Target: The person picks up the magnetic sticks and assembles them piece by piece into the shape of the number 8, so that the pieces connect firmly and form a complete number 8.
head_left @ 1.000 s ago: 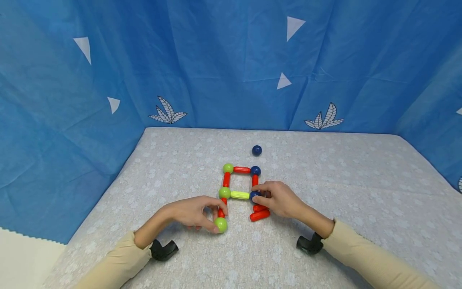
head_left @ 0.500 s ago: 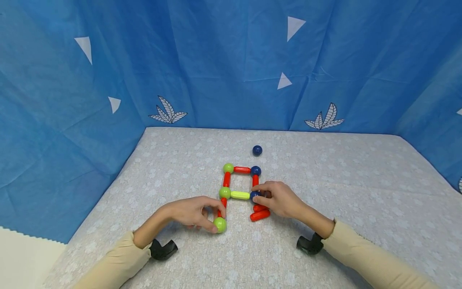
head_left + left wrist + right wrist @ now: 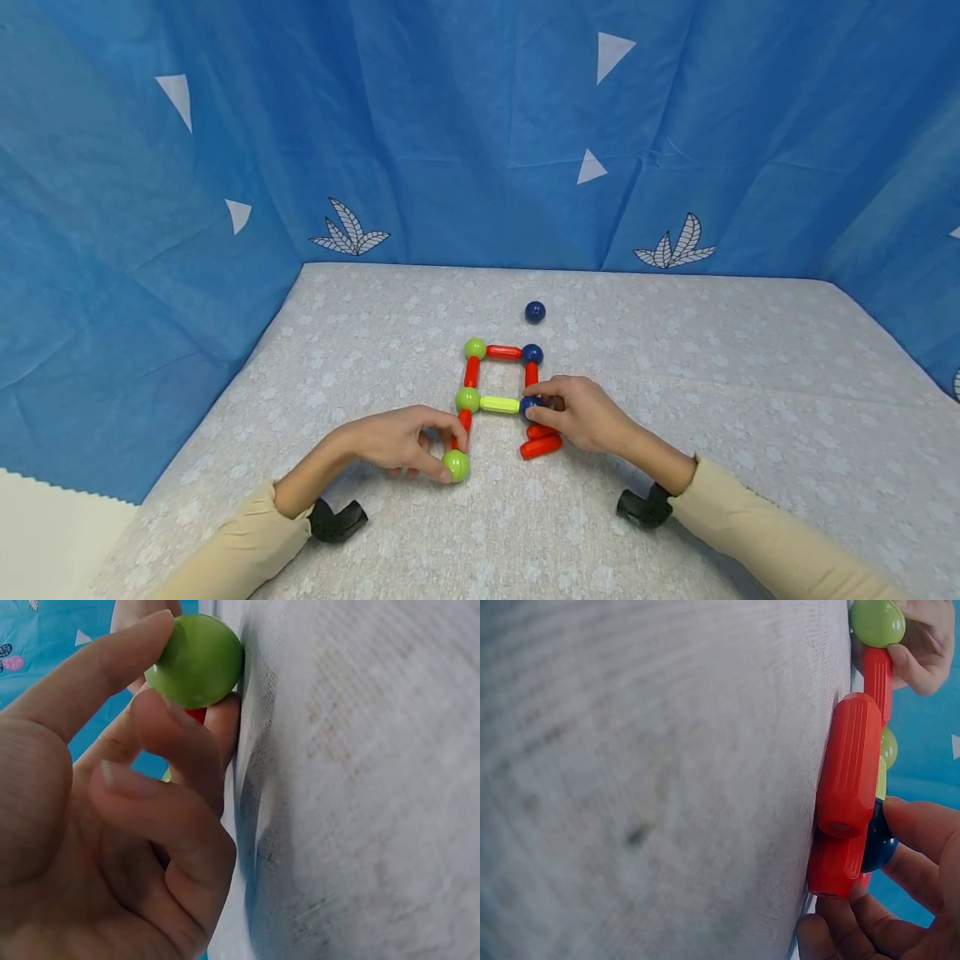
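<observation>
On the cloth, red rods and balls form a square frame with a tail toward the person. My left hand (image 3: 408, 442) pinches the nearest green ball (image 3: 456, 467) between thumb and fingers; a red rod (image 3: 464, 421) joins that ball to the middle green ball (image 3: 468, 400). From there a yellow-green rod (image 3: 499, 405) runs to a dark blue ball (image 3: 880, 838), which my right hand (image 3: 581, 414) grips with thumb and index finger. The far side has a green ball (image 3: 476, 348), a red rod (image 3: 504, 352) and a blue ball (image 3: 532, 355).
Two red rods (image 3: 541, 447) lie side by side just below the right hand. A separate dark blue ball (image 3: 535, 312) sits beyond the frame. Blue curtain (image 3: 480, 167) hangs behind the patterned tablecloth (image 3: 712, 375). Each wrist wears a black camera mount (image 3: 337, 522).
The left hand has shifted the nearest green ball slightly leftward, and its red rod slants a little more. The right hand keeps its hold on the blue ball.
</observation>
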{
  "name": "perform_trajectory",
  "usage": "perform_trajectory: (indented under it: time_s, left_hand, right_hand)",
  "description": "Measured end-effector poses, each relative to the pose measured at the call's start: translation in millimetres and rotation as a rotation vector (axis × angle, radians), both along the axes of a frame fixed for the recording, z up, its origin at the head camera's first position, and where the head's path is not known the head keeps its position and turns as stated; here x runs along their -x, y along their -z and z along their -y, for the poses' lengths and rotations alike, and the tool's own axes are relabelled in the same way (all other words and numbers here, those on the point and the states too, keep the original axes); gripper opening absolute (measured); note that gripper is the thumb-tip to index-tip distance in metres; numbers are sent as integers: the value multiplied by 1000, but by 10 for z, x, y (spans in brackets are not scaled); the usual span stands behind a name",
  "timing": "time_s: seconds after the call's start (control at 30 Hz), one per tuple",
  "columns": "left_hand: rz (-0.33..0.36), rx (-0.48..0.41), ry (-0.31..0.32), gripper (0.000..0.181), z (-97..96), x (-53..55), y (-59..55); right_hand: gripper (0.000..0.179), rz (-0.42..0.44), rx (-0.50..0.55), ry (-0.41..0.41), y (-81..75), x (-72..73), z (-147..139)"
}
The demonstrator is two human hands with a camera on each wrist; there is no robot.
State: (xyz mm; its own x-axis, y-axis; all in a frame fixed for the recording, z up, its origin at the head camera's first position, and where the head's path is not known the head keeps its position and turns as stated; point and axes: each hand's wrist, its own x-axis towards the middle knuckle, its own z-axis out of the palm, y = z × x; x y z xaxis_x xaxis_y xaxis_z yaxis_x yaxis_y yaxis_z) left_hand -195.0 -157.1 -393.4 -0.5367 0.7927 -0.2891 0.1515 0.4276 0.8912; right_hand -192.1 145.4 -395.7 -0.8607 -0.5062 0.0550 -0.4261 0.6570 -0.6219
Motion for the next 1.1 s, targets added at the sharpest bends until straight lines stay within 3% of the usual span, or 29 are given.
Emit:
perform_trajectory:
  time_s: [0.3,0.43,0.57,0.7,0.83,1.1]
  left_hand:
    - [-33,-46,-1,26,26,-19,13]
    - [-37,-69,1,25,40,-29,25]
    - [-33,-62,-15,25,49,-46,28]
    - [-29,-49,-33,25,55,-63,26]
    - [-27,-37,-42,25,49,-64,10]
    - [-19,-23,-45,25,39,-68,5]
  right_hand:
    - [33,-18,-4,28,-4,-40,-3]
    - [37,-60,13,88,-32,-118,-21]
    - [28,-88,34,114,-59,-227,-60]
    - [16,-61,26,61,-71,-336,-95]
    - [16,-33,0,9,-67,-408,-113]
    - [14,-32,-35,-23,-59,-436,-126]
